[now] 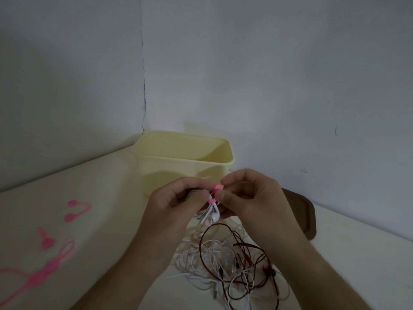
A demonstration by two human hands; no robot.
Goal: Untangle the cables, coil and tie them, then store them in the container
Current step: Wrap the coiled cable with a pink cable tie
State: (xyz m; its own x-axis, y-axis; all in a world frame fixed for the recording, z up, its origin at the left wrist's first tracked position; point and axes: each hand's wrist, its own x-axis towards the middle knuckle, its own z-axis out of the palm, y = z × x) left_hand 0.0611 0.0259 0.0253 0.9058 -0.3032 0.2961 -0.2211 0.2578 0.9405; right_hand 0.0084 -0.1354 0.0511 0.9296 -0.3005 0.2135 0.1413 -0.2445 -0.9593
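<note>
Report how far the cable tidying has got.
Done: nothing shows inside the container from this angle. In hand: the left hand holds a white earphone bundle while the right hand pinches a pink tie around it. Left: the tangle of white and red cables on the table, with spare ties waiting and the brown lid off.

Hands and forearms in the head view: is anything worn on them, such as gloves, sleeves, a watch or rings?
Nothing worn shows. The left hand and right hand are bare, with no gloves. Both forearms are uncovered down to the bottom edge of the picture, with no sleeve, watch or wristband. No rings are visible on the fingers that show.
</note>
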